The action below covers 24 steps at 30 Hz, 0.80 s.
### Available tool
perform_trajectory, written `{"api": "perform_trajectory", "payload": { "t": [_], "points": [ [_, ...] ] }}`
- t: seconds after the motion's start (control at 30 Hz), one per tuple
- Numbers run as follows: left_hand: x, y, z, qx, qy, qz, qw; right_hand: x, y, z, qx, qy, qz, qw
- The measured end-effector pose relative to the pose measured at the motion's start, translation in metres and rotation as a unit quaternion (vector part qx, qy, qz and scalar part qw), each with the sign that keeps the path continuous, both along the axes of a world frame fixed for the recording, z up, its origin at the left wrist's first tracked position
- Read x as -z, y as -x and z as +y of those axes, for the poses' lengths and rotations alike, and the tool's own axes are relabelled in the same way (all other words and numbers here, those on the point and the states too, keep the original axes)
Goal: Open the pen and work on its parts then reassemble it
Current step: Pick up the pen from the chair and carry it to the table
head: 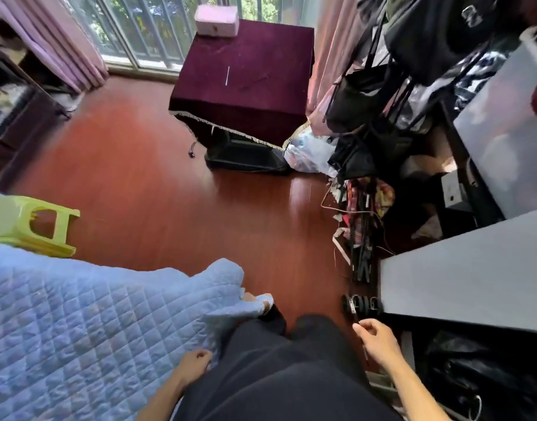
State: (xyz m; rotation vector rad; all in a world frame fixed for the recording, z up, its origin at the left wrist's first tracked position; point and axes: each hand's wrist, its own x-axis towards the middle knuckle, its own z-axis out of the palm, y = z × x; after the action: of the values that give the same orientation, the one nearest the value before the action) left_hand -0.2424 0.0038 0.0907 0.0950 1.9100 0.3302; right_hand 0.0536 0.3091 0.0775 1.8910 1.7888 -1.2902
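Note:
My right hand [378, 338] is at the lower right beside my dark trousers. Its fingers pinch a thin dark pen [354, 312], whose silver-banded end sticks up past the fingertips. Curled into a loose fist, my left hand [196, 361] rests at the edge of the blue quilt [79, 329], and nothing shows in it. Far ahead stands a small table under a maroon cloth [261, 56]. On the cloth lie a thin white stick [227, 76] and a dark slim piece [255, 82]; both are too small to identify.
A pink box [217, 20] sits on the table's back corner. Bags and clutter [382, 123] crowd the right side, next to grey boards [461, 278]. A green plastic stool [33, 226] lies at the left. Red wooden floor [170, 192] stretches between me and the table.

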Motion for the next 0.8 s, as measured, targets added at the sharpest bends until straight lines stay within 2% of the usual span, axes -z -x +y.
{"api": "perform_trajectory", "payload": {
  "t": [0.03, 0.17, 0.3, 0.37, 0.57, 0.67, 0.8],
  "points": [
    [0.0, 0.013, 0.015, -0.028, -0.02, -0.015, 0.999, 0.004, 0.002, 0.007, 0.006, 0.004, -0.014, 1.0],
    [-0.017, 0.082, 0.111, -0.096, -0.086, 0.02, 0.992, 0.008, 0.015, 0.032, 0.03, 0.036, -0.057, 0.997],
    [-0.027, 0.138, 0.183, -0.087, -0.153, 0.03, 0.984, 0.018, 0.045, 0.076, 0.036, 0.054, -0.089, 0.994],
    [-0.025, 0.165, 0.206, -0.105, -0.156, 0.053, 0.981, 0.024, 0.074, 0.106, 0.03, 0.062, -0.097, 0.993],
    [-0.023, 0.217, 0.215, -0.181, -0.065, 0.048, 0.98, 0.039, 0.203, 0.212, -0.086, 0.065, -0.061, 0.992],
    [-0.028, 0.231, 0.203, -0.206, -0.02, 0.047, 0.977, 0.031, 0.293, 0.256, -0.15, 0.043, -0.014, 0.988],
    [-0.032, 0.246, 0.196, -0.221, 0.017, 0.036, 0.974, 0.011, 0.412, 0.297, -0.18, 0.011, 0.052, 0.982]
  ]
}}
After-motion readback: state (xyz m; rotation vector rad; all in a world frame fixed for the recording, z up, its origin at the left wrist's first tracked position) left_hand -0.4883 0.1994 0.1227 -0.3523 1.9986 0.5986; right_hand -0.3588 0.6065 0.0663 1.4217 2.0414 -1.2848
